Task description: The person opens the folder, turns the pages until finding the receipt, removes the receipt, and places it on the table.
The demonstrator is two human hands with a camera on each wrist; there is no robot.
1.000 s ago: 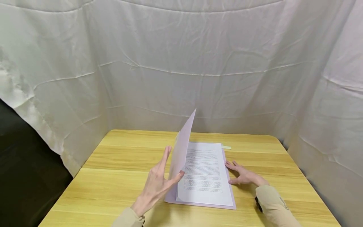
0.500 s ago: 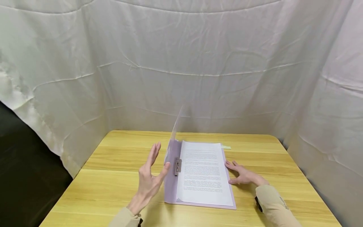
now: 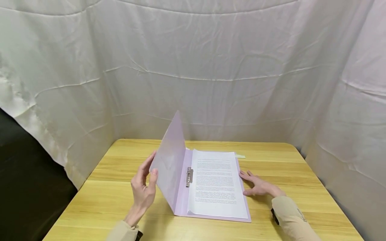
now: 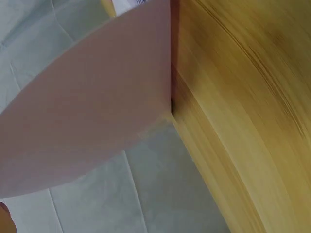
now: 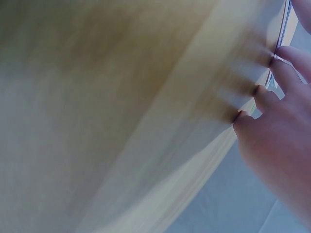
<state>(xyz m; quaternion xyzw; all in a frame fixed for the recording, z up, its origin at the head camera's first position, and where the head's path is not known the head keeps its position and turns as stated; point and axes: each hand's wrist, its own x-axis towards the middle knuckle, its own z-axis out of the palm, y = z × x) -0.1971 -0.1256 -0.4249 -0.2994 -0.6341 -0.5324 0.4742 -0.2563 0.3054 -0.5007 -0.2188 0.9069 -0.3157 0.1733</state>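
Observation:
A pale purple folder (image 3: pixel 211 220) lies on the table with printed sheets (image 3: pixel 215 184) in it. A metal clip (image 3: pixel 189 177) shows beside its spine. Its front cover (image 3: pixel 170 164) stands raised and leans left. My left hand (image 3: pixel 143 189) is at the cover's near free corner, fingers behind it and thumb on the inner side. In the left wrist view, the cover's outer face (image 4: pixel 97 102) fills much of the picture, with one fingertip at the lower left. My right hand (image 3: pixel 259 185) rests on the folder's right edge, fingers spread; its fingertips also show in the right wrist view.
The wooden table (image 3: pixel 114 187) extends to both sides of the folder. A pale tab (image 3: pixel 240 156) sticks out near the sheets' top right corner. Light grey cloth (image 3: pixel 205 77) hangs behind and at the sides, with a black area (image 3: pixel 27 180) at the far left.
The cover has swung left from leaning over the sheets, uncovering the clip. My left hand has moved left and down with it. My right hand stays in place.

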